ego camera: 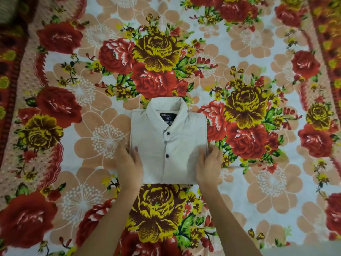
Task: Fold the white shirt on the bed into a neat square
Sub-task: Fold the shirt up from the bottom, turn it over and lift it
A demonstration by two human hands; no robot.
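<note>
Already the white shirt point(168, 145) is laid folded, collar up, on the bedsheet point(267, 182), its lower side edges flanked by the left hand point(129, 164) and right hand point(208, 166), thumbs on top; whether cloth is pinched cannot be told. Were one edge tugged harder, the tucked layers could be dragged askew and the square spoiled.

The black neck label point(168, 118) inside the white shirt point(168, 143) collar reads partly "…CER JO…".
</note>
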